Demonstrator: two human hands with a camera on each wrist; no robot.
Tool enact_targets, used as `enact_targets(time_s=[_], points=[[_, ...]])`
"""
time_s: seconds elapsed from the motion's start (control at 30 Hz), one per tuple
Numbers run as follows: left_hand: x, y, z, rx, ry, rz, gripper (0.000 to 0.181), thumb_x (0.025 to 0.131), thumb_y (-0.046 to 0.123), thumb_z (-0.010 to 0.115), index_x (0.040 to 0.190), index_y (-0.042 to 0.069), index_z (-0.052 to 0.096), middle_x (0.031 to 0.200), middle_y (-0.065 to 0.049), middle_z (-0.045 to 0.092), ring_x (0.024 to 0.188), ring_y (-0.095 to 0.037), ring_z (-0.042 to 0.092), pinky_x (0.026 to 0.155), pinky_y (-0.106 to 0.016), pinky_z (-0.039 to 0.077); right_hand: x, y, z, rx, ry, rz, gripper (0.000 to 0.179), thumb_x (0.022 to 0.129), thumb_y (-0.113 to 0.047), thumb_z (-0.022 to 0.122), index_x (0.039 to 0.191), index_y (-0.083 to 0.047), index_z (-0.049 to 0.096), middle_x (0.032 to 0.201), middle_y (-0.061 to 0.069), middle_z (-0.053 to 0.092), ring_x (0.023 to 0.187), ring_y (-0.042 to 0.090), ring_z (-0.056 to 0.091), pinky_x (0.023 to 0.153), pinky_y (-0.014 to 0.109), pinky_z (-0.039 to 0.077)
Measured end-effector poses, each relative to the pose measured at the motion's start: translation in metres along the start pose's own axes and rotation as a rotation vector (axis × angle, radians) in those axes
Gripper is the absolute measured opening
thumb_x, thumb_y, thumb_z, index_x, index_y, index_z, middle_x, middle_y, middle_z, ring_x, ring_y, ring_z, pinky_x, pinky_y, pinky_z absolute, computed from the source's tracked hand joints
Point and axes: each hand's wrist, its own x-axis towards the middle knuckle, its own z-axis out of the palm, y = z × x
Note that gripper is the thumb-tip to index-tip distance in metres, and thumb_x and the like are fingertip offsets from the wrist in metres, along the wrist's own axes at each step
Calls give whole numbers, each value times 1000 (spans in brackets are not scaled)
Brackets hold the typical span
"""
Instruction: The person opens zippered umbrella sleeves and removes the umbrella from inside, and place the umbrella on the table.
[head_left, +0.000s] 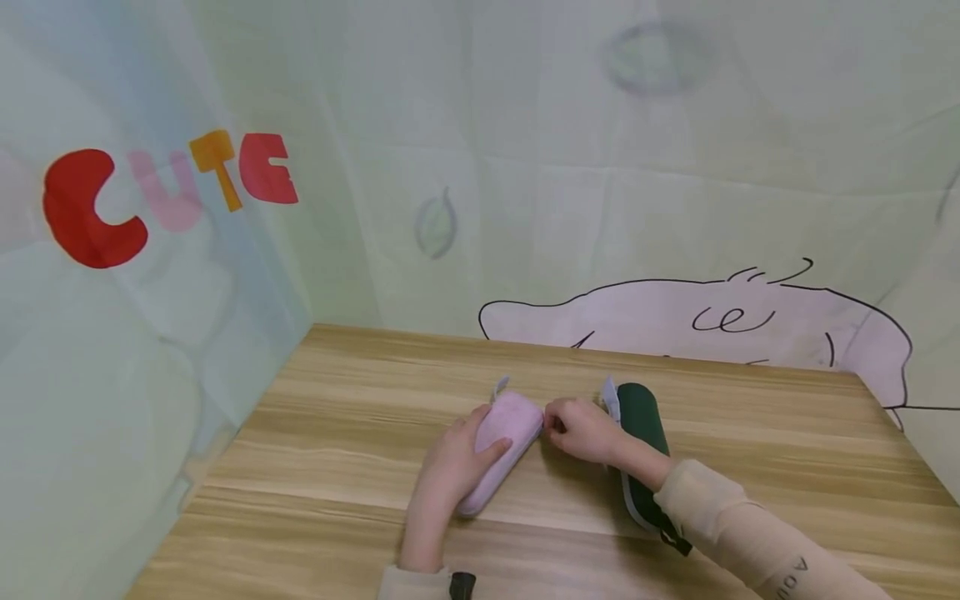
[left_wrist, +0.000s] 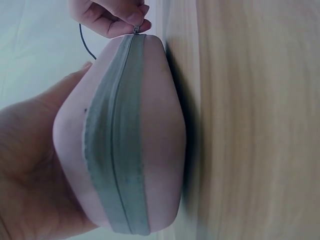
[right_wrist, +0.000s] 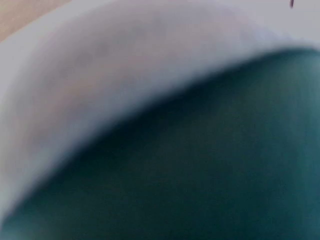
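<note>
A pink zip case (head_left: 513, 414) lies on the table, slanting away to the right. My left hand (head_left: 452, 462) grips it from the left, with the thumb across its top. In the left wrist view the grey zipper band (left_wrist: 117, 135) runs along the case's side, its teeth closed along the visible stretch. At the far end, my right hand (head_left: 585, 431) pinches the small zipper pull (left_wrist: 135, 30) between thumb and finger. The right forearm crosses over a dark green zip case (head_left: 641, 417), which fills much of the right wrist view, blurred.
The wood-grain table (head_left: 360, 400) reaches back to a printed cloth wall (head_left: 525, 167). A pale tab (head_left: 611, 398) sticks up at the green case's far end, and a dark strap (head_left: 675, 542) at its near end. Another pale tab (head_left: 501, 385) rises behind the pink case.
</note>
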Motion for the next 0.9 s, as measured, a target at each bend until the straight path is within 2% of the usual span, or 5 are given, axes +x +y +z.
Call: enact_targets(time_s=[0.33,0.57,0.9], points=[[-1,3,0,6,-3,-7,63,90,43,62,142,11,46,133,-25,56,118,-42,56,96,-56,45,-4,-3,6,-1,60,58,5,82,-4,66,78,-8,66,73,-2,61,63,6,48,57,18,41],[0,3,1,8,4,-21,62,89,44,63,141,12,47,129,-24,58,116,-41,58,95,-55,46,-6,-5,10,-14,121,52,5,81,-4,68,77,-8,66,71,-2,61,61,5,48,56,18,42],[1,4,2,-8,9,-45,63,88,43,64,140,11,47,128,-24,58,113,-40,59,92,-55,47,-7,-6,15,-3,162,61,6,80,-3,67,76,-8,66,70,-2,62,61,5,48,56,18,41]])
